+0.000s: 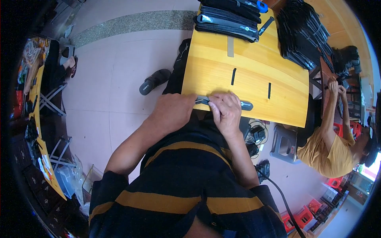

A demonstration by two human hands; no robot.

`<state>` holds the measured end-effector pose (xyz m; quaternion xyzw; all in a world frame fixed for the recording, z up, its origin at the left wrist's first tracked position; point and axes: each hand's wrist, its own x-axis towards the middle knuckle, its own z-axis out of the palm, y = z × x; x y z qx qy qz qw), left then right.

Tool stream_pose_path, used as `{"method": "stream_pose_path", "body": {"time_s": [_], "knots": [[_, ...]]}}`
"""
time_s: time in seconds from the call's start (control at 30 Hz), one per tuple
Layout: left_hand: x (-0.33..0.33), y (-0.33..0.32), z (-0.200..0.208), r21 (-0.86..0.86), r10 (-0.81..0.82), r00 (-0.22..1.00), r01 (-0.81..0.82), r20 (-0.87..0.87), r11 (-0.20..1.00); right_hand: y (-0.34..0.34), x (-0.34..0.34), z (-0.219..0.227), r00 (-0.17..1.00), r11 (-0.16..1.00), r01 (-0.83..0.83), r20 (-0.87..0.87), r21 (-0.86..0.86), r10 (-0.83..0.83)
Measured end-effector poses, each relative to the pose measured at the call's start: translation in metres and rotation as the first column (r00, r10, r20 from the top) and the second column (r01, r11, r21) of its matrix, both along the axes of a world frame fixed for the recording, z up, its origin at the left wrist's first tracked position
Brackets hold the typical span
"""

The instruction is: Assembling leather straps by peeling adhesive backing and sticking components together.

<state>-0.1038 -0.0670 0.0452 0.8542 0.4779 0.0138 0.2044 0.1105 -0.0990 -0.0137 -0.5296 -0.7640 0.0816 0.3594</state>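
Close to the near edge of the yellow wooden table [254, 61], a dark grey strap [247, 106] with white print is held in both hands. My left hand [171, 112] is closed on its left end, where a small metal piece [203, 101] shows between the hands. My right hand [226, 113] pinches the strap just right of that metal piece. The strap's rounded end sticks out past my right fingers and lies on the tabletop. What my left fingers cover is hidden.
Stacked black straps [228, 27] sit at the table's far edge, beside a blue ring-shaped object [262, 6]. A larger black pile [303, 33] is at far right. Tape marks [233, 76] are on the table. A person in a yellow shirt [327, 154] works at right, near a grey stool [284, 143].
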Motion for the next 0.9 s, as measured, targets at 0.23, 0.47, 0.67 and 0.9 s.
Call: {"method": "stream_pose_path", "body": {"time_s": [0.23, 0.47, 0.67, 0.9], "knots": [[-0.003, -0.015, -0.007, -0.066, 0.088, 0.994, -0.084, 0.064, 0.994, -0.002, -0.007, 0.016, 1.0, 0.997, -0.016, 0.02, -0.082, 0.018], [-0.004, -0.026, -0.019, -0.021, 0.154, 0.979, -0.152, 0.131, 0.988, 0.005, -0.006, 0.012, 0.994, 0.988, -0.065, -0.098, -0.139, 0.052], [-0.007, -0.026, -0.019, -0.037, 0.162, 0.976, -0.158, 0.148, 0.987, 0.005, -0.01, 0.008, 0.989, 0.993, -0.018, -0.148, -0.119, 0.0], [-0.013, -0.027, -0.024, 0.046, 0.105, 0.97, -0.118, 0.218, 0.992, 0.008, -0.014, 0.014, 0.995, 0.994, -0.067, -0.079, -0.091, 0.06]]}}
